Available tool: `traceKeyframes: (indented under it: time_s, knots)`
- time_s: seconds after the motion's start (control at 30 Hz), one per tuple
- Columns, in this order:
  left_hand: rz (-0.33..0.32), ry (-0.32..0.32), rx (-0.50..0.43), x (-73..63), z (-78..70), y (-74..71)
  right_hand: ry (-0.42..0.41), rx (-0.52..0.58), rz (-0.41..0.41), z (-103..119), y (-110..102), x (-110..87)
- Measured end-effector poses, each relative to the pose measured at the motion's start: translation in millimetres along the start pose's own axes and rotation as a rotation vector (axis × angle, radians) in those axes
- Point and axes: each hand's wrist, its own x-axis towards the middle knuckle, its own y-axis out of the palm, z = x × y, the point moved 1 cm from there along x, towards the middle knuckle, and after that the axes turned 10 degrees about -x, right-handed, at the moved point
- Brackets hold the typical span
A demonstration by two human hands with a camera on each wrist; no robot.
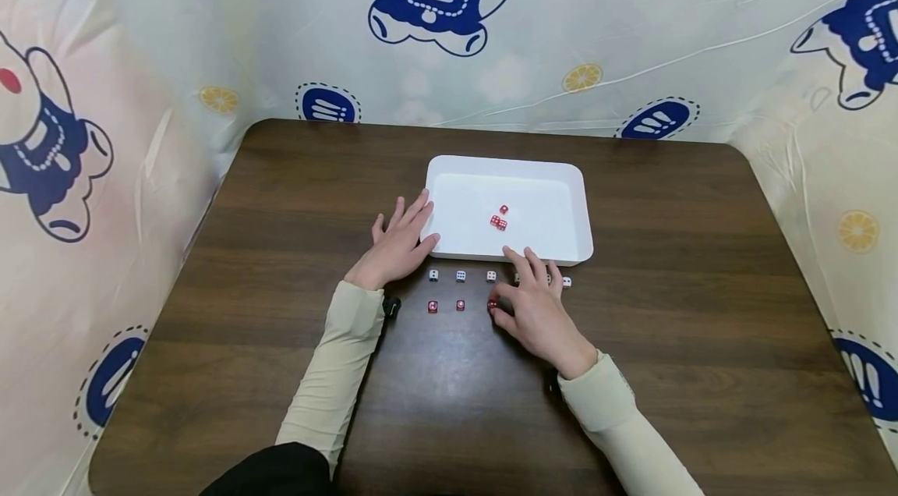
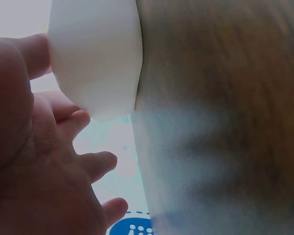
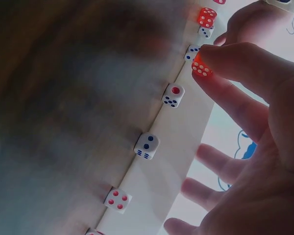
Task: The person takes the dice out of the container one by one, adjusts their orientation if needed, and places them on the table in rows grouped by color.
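Note:
My right hand [image 1: 536,317] pinches a red die [image 3: 202,67] between thumb and index finger, just above the table, while its other fingers are spread. My left hand [image 1: 394,246] rests with extended fingers against the left side of a white tray [image 1: 449,235]; in the left wrist view its thumb touches the tray wall [image 2: 98,54]. Several white dice [image 1: 460,276] stand in a row along the tray's near edge, partly hidden by my right hand. Nearer to me, two red dice [image 1: 433,307] stand in line with the pinched one. Inside the tray lies a small group of red dice [image 1: 499,222].
The dark wooden table [image 1: 316,192] stretches to both sides of the tray. A pale printed curtain [image 1: 231,20] encloses it at the back and sides. A black object [image 1: 391,306] sits at my left wrist.

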Motion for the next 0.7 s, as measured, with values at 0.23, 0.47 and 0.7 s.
traceKeyframes:
  time_s: [0.23, 0.47, 0.7]
  knots:
    - [-0.001, -0.003, -0.003, 0.3, -0.5, 0.2, 0.006, -0.001, 0.007, 1.9, -0.5, 1.0]
    - [-0.002, -0.003, -0.008, 0.0, -0.2, -0.2, 0.020, -0.015, 0.035, 4.9, -0.7, 4.1]
    - [-0.002, -0.002, -0.008, 0.0, -1.7, -0.1, 0.016, -0.030, 0.033, 7.0, 0.6, 4.9]
